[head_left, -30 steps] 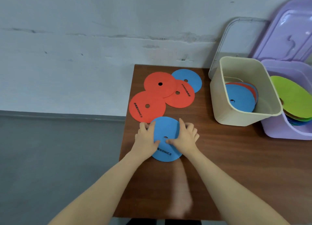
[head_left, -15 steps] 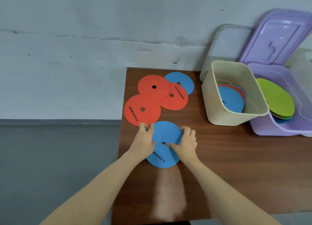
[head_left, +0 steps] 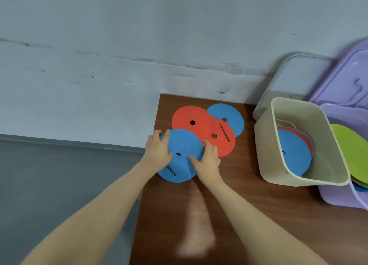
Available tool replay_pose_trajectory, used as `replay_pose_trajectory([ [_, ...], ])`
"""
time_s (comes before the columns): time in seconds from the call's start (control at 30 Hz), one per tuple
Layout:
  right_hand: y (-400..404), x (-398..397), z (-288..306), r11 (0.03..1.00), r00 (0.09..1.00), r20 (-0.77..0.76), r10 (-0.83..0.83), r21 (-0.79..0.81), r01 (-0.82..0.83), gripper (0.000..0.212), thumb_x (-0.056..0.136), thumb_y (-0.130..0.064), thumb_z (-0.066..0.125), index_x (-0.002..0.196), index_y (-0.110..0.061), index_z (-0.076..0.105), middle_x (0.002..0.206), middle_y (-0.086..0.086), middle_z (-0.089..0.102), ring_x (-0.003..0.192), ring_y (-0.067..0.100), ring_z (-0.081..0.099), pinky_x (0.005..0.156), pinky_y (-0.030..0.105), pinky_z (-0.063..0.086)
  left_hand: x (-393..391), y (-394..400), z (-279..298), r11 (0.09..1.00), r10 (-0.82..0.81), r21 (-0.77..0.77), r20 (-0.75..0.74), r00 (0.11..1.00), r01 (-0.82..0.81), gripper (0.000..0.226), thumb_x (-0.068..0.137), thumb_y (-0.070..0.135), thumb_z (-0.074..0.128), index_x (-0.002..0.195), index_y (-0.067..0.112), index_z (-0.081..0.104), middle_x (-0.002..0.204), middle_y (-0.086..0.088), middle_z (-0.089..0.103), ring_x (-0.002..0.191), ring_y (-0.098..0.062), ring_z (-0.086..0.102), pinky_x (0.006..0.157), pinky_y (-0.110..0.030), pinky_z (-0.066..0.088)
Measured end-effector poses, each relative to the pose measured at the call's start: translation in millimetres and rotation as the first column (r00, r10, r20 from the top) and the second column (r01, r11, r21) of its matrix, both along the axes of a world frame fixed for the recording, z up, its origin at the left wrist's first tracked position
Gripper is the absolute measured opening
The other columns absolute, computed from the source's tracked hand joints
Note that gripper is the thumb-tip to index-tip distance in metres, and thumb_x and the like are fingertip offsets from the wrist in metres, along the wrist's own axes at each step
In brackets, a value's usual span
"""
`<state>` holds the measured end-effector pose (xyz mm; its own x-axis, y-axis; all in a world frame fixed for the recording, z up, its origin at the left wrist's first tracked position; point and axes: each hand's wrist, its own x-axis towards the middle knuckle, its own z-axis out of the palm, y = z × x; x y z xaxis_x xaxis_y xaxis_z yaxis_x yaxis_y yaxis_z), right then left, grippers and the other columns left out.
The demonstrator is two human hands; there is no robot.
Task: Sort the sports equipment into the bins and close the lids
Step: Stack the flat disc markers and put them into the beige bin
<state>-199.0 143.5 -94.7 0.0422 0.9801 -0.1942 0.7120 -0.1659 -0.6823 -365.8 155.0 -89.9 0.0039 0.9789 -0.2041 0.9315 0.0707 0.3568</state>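
While both lids stand open, the left hand (head_left: 158,152) and right hand (head_left: 207,158) each grip an edge of a blue disc (head_left: 182,155) above the tabletop (head_left: 239,185), over a red one. Still loose: two red discs (head_left: 192,119) and one blue (head_left: 232,115). Already binned: discs in the beige bin (head_left: 266,153) and the purple bin (head_left: 338,197).

Single head view, from my head, facing forward and down, close over worktop (head_left: 239,215) at arm's reach; wall behind.
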Motion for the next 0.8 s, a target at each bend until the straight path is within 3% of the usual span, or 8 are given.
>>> replay_pose_trajectory([
  [0.13,-1,-3,-7,0.996,0.993,0.116,0.018,-0.088,-0.008,0.076,0.08,-0.03,0.069,0.142,-0.013,0.027,0.135,0.009,0.033,0.124,0.029,0.034,0.099,0.04,0.027,-3,2,-16,0.992,0.005,-0.126,-0.027,1.0,-0.008,0.075,0.089,0.033,0.052,0.148,0.012,0.011,0.155,-0.016,0.006,0.141,-0.034,0.005,0.113,-0.044,0.014],
  [0.33,-17,0,-14,0.998,0.987,0.161,-0.011,-0.054,0.02,0.071,0.082,-0.028,0.065,0.141,-0.014,0.029,0.137,0.008,0.03,0.123,0.028,0.033,0.099,0.038,0.026,-1,-17,-13,0.999,0.021,-0.048,0.06,0.998,-0.018,0.072,0.085,0.027,0.059,0.145,0.012,0.022,0.152,-0.011,0.02,0.138,-0.03,0.017,0.11,-0.044,0.02],
  [0.57,-50,6,-16,0.995,0.939,0.336,-0.067,-0.046,0.088,0.069,0.081,-0.026,0.053,0.143,-0.016,0.025,0.134,0.008,0.029,0.115,0.03,0.032,0.096,0.039,0.025,11,-57,-15,0.996,-0.022,-0.085,0.047,0.999,0.026,0.071,0.088,0.039,0.057,0.147,0.025,0.02,0.155,-0.004,0.012,0.141,-0.024,0.009,0.111,-0.042,0.015],
  [0.8,-74,29,-16,0.988,0.958,0.275,-0.087,-0.098,0.118,0.078,0.081,-0.046,0.06,0.145,-0.023,0.023,0.134,0.005,0.026,0.117,0.029,0.03,0.099,0.039,0.021,31,-97,-15,0.994,-0.034,-0.1,0.065,0.997,0.04,0.069,0.088,0.042,0.054,0.146,0.03,0.019,0.155,-0.001,0.011,0.141,-0.023,0.005,0.111,-0.042,0.012],
])
